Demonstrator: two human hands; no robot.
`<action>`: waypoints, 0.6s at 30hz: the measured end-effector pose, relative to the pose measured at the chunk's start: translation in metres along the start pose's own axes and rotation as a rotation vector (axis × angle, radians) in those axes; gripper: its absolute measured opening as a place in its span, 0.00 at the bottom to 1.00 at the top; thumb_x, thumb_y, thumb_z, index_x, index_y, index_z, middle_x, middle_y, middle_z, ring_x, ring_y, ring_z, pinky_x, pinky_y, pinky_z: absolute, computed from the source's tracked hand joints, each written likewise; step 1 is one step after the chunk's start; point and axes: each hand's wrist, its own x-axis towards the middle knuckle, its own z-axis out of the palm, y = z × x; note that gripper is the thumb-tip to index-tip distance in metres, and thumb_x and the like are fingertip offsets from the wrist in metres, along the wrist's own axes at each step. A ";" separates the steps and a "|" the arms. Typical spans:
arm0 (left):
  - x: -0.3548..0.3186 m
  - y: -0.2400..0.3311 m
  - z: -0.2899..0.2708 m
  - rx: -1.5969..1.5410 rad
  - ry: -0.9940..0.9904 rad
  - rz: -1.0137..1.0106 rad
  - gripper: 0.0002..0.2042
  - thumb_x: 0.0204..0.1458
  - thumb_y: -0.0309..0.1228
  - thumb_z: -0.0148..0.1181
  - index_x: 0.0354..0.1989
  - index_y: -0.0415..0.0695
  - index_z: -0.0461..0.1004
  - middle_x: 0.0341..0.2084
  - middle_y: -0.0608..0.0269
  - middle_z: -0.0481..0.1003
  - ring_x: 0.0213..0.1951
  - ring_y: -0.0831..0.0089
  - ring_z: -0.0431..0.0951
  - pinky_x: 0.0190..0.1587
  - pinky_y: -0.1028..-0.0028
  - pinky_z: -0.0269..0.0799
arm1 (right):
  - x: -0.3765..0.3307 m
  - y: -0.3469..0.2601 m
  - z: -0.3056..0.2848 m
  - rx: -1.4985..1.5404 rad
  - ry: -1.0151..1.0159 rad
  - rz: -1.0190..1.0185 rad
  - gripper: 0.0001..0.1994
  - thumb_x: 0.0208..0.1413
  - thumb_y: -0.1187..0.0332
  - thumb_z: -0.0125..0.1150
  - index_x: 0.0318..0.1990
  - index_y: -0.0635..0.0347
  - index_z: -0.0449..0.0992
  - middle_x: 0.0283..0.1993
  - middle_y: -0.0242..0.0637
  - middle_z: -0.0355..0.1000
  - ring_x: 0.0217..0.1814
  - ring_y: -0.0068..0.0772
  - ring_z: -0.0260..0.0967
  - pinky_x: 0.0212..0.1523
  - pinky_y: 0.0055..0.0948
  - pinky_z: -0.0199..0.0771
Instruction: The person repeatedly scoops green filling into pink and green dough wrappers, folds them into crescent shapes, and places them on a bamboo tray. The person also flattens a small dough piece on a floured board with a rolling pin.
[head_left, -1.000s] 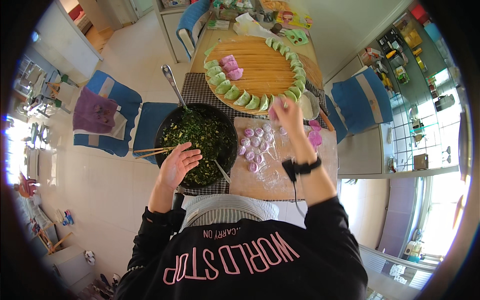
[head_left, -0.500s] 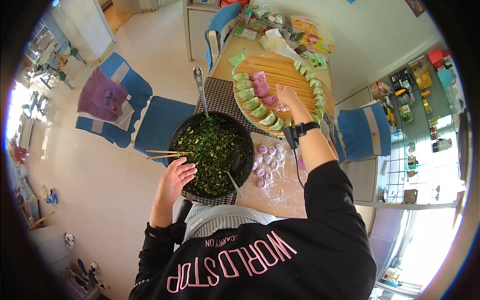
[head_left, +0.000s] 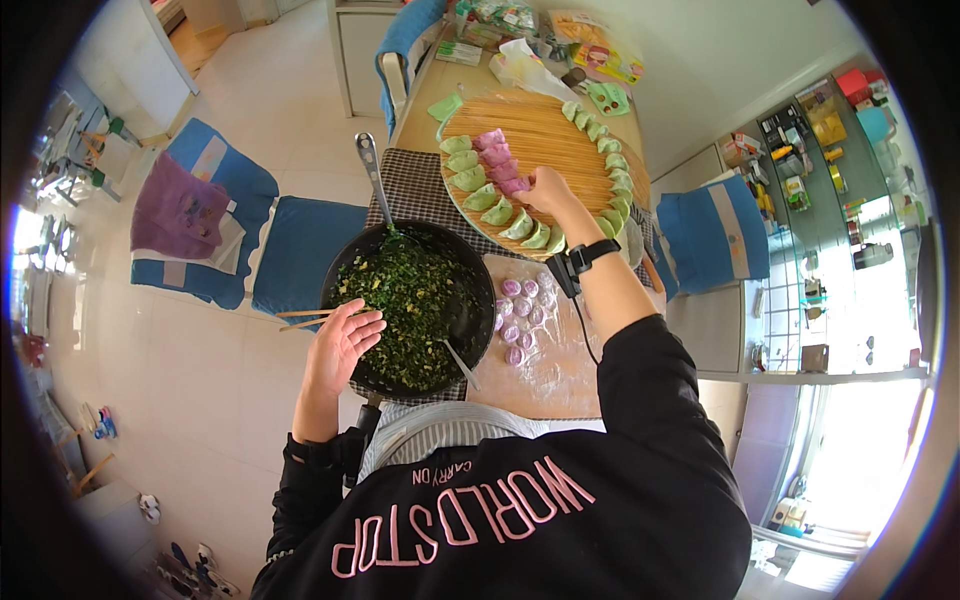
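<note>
From the head view, the right hand [head_left: 545, 190] is stretched out over the round tray [head_left: 540, 135]. Its fingers are pinched on a pink dumpling [head_left: 512, 184] at the end of the pink row; most of that dumpling is hidden by the fingers. Green dumplings [head_left: 478, 178] are lined up along the tray's edge. The left hand [head_left: 340, 345] is held open at the rim of the black pan [head_left: 470, 310], just beside the chopsticks [head_left: 305, 317]. Small pink dough pieces [head_left: 520, 310] are seen on the floury board [head_left: 560, 370]. The desk is mostly covered.
</note>
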 end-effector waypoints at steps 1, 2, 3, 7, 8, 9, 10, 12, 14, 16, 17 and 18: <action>0.000 0.000 0.000 0.005 0.000 -0.006 0.25 0.69 0.45 0.46 0.63 0.37 0.66 0.54 0.42 0.74 0.58 0.51 0.75 0.62 0.58 0.70 | -0.006 -0.003 -0.007 -0.021 0.039 -0.030 0.28 0.44 0.51 0.75 0.43 0.69 0.79 0.44 0.58 0.79 0.48 0.55 0.78 0.48 0.44 0.77; 0.001 -0.001 0.000 0.008 -0.009 -0.019 0.24 0.69 0.45 0.46 0.63 0.37 0.66 0.54 0.43 0.74 0.58 0.52 0.75 0.62 0.58 0.70 | -0.016 -0.004 -0.013 -0.057 0.047 -0.017 0.29 0.44 0.51 0.75 0.46 0.69 0.79 0.46 0.57 0.79 0.49 0.55 0.78 0.49 0.44 0.77; 0.002 0.000 -0.001 0.015 -0.026 0.002 0.24 0.69 0.45 0.45 0.63 0.38 0.66 0.54 0.43 0.74 0.58 0.52 0.75 0.62 0.58 0.69 | -0.028 0.005 -0.028 0.031 0.145 0.030 0.30 0.46 0.51 0.74 0.50 0.68 0.77 0.47 0.56 0.79 0.50 0.52 0.78 0.50 0.43 0.77; 0.000 0.000 -0.008 0.036 0.016 0.029 0.23 0.70 0.44 0.45 0.62 0.39 0.68 0.54 0.45 0.75 0.58 0.54 0.75 0.63 0.58 0.69 | -0.107 0.117 -0.098 0.457 0.357 0.055 0.17 0.56 0.65 0.68 0.49 0.67 0.79 0.34 0.42 0.82 0.32 0.27 0.79 0.34 0.26 0.77; 0.000 -0.001 -0.008 0.048 0.025 0.026 0.23 0.69 0.44 0.46 0.62 0.39 0.68 0.54 0.46 0.75 0.57 0.54 0.76 0.61 0.59 0.70 | -0.129 0.153 -0.099 0.486 0.296 0.152 0.12 0.54 0.67 0.66 0.42 0.65 0.82 0.33 0.40 0.82 0.30 0.25 0.78 0.34 0.26 0.77; 0.001 -0.002 -0.006 0.063 0.060 0.029 0.23 0.68 0.43 0.48 0.62 0.39 0.68 0.53 0.46 0.76 0.56 0.55 0.76 0.60 0.60 0.71 | -0.148 0.187 -0.084 0.391 0.203 0.257 0.08 0.53 0.68 0.67 0.36 0.64 0.82 0.29 0.39 0.81 0.29 0.24 0.78 0.33 0.27 0.77; 0.003 -0.003 -0.003 0.059 0.071 0.011 0.22 0.68 0.43 0.48 0.61 0.39 0.68 0.53 0.46 0.76 0.56 0.55 0.76 0.60 0.60 0.71 | -0.170 0.220 -0.063 0.281 0.136 0.372 0.06 0.52 0.69 0.68 0.30 0.64 0.82 0.26 0.37 0.79 0.29 0.23 0.77 0.32 0.27 0.77; 0.008 -0.006 0.007 0.051 0.104 -0.021 0.22 0.68 0.43 0.49 0.61 0.38 0.69 0.52 0.46 0.76 0.55 0.55 0.77 0.59 0.60 0.72 | -0.199 0.266 0.013 -0.115 0.161 0.473 0.09 0.46 0.64 0.72 0.28 0.61 0.83 0.30 0.46 0.81 0.35 0.37 0.81 0.38 0.36 0.80; 0.011 -0.008 0.020 0.073 0.037 -0.007 0.22 0.68 0.42 0.49 0.61 0.38 0.69 0.52 0.46 0.76 0.55 0.55 0.77 0.59 0.61 0.72 | -0.217 0.299 0.076 -0.217 0.126 0.515 0.13 0.45 0.62 0.73 0.35 0.61 0.83 0.38 0.50 0.81 0.44 0.47 0.80 0.44 0.41 0.80; 0.011 -0.008 0.033 0.104 0.010 -0.001 0.20 0.69 0.40 0.48 0.61 0.38 0.68 0.52 0.46 0.76 0.54 0.56 0.77 0.58 0.61 0.72 | -0.228 0.316 0.119 -0.041 0.262 0.788 0.19 0.45 0.60 0.74 0.42 0.62 0.83 0.46 0.53 0.80 0.52 0.55 0.77 0.50 0.45 0.79; 0.010 -0.008 0.039 0.118 0.001 0.003 0.20 0.69 0.39 0.47 0.61 0.38 0.68 0.52 0.46 0.76 0.54 0.56 0.77 0.58 0.61 0.73 | -0.229 0.321 0.131 -0.010 0.325 0.829 0.21 0.45 0.59 0.75 0.43 0.63 0.83 0.47 0.53 0.80 0.53 0.55 0.77 0.51 0.45 0.78; 0.009 -0.007 0.043 0.137 -0.003 0.012 0.20 0.69 0.39 0.46 0.62 0.38 0.67 0.52 0.46 0.76 0.54 0.56 0.77 0.58 0.61 0.73 | -0.230 0.323 0.139 0.011 0.364 0.920 0.22 0.45 0.57 0.75 0.45 0.64 0.82 0.48 0.53 0.79 0.54 0.56 0.77 0.53 0.45 0.78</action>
